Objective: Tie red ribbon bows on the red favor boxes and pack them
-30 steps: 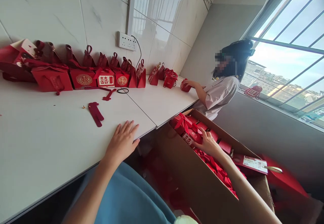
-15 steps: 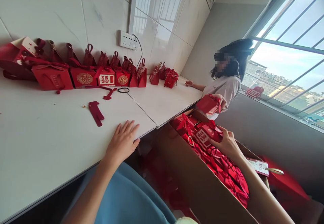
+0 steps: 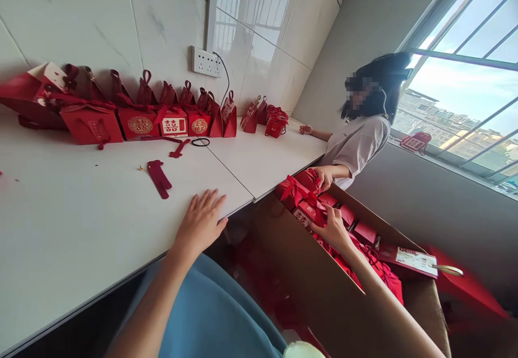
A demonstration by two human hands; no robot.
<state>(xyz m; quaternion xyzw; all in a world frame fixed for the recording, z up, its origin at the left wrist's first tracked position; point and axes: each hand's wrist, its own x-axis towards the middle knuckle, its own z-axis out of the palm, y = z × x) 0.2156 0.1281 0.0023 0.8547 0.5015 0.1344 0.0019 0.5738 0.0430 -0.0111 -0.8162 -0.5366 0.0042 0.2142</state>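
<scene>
My left hand (image 3: 200,222) lies flat with spread fingers on the white tabletop (image 3: 81,223), close to its front edge. Over the cardboard carton (image 3: 307,288), the fingers of my right hand (image 3: 334,232) are closed on a red gift box (image 3: 312,211) with a ribbon and a white double-happiness panel. That box sits at the carton's near left side, among several other red ribboned boxes (image 3: 386,279). Just beyond, a co-worker's hand (image 3: 325,175) holds another red gift box (image 3: 306,179) at the carton's far left corner.
Along the wall stands a row of red gift boxes (image 3: 140,124). A dark red strap piece (image 3: 159,179) and a black ring (image 3: 200,142) lie on the table. A power socket (image 3: 205,62) is on the wall. The co-worker (image 3: 356,142) stands behind the carton, by the barred window.
My right hand has moved left with its gift box, lower into the carton's near left side. The co-worker's hand has lowered its box into the carton. My left hand stays on the table.
</scene>
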